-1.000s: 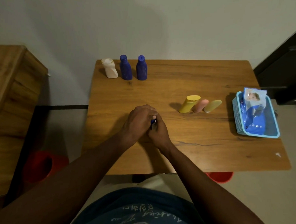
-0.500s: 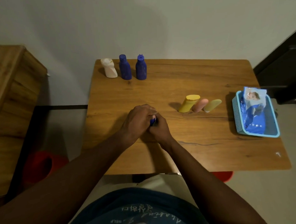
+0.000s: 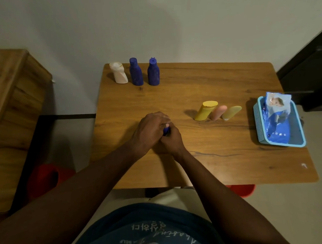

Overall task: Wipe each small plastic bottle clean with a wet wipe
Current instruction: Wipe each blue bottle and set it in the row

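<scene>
My left hand and my right hand are clasped together over the middle of the wooden table. Between them only a sliver of a small blue bottle shows; no wet wipe is visible in the hands. At the far left edge stand a white bottle and two blue bottles. To the right of my hands a yellow bottle, a pink bottle and an olive bottle stand side by side.
A light blue basket at the right edge holds a blue pack of wet wipes. A wooden cabinet stands left of the table, with a red stool below. A dark door is at the right.
My hands stay clasped in the same spot and shift slightly around the blue bottle. A white scrap seen between the fingers a second ago no longer shows.
</scene>
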Motion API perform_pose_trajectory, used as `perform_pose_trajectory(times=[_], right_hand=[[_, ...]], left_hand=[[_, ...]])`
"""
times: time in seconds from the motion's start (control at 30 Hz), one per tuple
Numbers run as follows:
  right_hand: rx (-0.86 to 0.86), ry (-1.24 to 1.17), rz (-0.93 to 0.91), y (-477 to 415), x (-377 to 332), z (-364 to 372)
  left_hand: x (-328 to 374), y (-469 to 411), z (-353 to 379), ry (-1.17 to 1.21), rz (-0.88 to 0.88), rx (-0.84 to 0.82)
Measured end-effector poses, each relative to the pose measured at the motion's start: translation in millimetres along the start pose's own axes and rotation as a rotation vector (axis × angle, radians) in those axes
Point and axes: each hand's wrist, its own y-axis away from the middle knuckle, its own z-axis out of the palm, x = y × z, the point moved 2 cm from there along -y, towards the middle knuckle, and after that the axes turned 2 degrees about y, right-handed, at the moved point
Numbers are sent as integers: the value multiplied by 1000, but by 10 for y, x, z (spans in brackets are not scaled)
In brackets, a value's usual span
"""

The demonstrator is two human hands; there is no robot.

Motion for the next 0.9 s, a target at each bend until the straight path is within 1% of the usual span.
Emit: perform_pose_trajectory(times=[0.17,0.23,0.33,0.47,0.57,0.73,0.83,0.9], right_hand=[[79,-100,-170,273,-86,-34],[75,-115,-151,369,32,-4],[63,-86,-62,379,154,57],[56,-53,4,170,79,64],[70,-59,0,42,29,20],[224,-51,-115,126,100,-45],[291,-79,-85,214,183,-84],[327,-94,-66,243,204,-114]], left_hand=[[-24,16,-15,26,33,-10],[-21,5,-21,8,39,-39],[-17,-13,-29,-17,50,-60],[-2,-8,-50,-36,72,-60],[7,-20,-68,-41,71,-81],[-29,-53,-86,-15,86,-157],[-39,-27,-115,-11,90,-184],[-26,-9,-138,19,103,-163]])
